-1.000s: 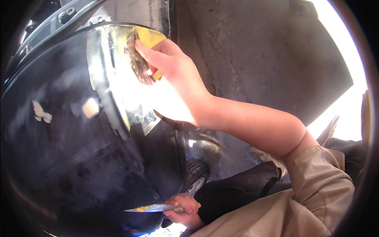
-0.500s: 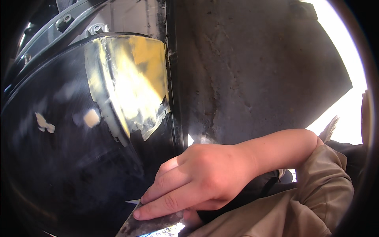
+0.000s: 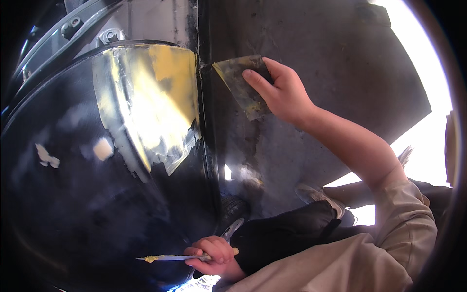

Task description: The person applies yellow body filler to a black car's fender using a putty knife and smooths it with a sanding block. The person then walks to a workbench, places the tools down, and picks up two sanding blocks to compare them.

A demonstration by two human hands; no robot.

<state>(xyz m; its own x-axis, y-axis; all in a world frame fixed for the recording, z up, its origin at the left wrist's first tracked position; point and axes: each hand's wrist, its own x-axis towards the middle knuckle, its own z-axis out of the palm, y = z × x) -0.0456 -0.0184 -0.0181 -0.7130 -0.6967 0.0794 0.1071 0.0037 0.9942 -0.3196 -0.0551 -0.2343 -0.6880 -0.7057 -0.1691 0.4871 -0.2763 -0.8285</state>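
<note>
My right hand is raised at upper centre, its thumb pressing a thin, dark, flat spreader from the front. Yellow filler smears the spreader's left edge, which is close to the seam beside the black curved panel. At the bottom centre my left hand is closed round the handle of a narrow putty knife. The blade points left and carries a dab of yellow filler near its tip. Across the panel's upper right lies a broad yellow filler patch, with bright light on its middle.
Two pale spots, a ragged one and a rounded one, mark the black panel. A grey frame with bolts runs along its top. Right of the seam is a dark worn floor. A shoe and dark trousers are at lower centre.
My right hand has risen from the lower centre with the spreader, away from my left hand. My left hand and the putty knife, mostly hidden before, now show clearly.
</note>
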